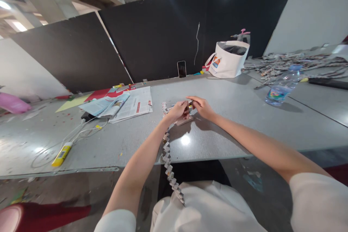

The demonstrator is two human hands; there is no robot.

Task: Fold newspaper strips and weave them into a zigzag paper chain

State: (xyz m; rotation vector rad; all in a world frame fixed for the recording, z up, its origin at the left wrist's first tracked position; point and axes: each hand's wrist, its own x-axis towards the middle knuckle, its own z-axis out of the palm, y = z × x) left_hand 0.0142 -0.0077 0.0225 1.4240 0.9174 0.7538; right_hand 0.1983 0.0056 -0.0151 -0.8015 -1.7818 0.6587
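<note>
My left hand point(180, 111) is closed at the middle of the table, its fingers curled round the end of a zigzag chain of folded newspaper point(166, 148). The chain bends beside the left wrist, passes under the forearm and hangs over the table edge onto my lap. Facing it, my right hand point(202, 108) pinches at a small dark bit between the two hands; the fingers hide most of it. Beneath the hands lies a small flat pinkish object point(185, 120), partly covered.
Newspapers point(136, 104) and a yellow glue stick point(62, 154) with white cables lie left. A phone point(181, 69) leans on the black partition point(157, 36). Rightward stand a white bag point(228, 59), a water bottle point(284, 85) and a heap of paper strips point(296, 63).
</note>
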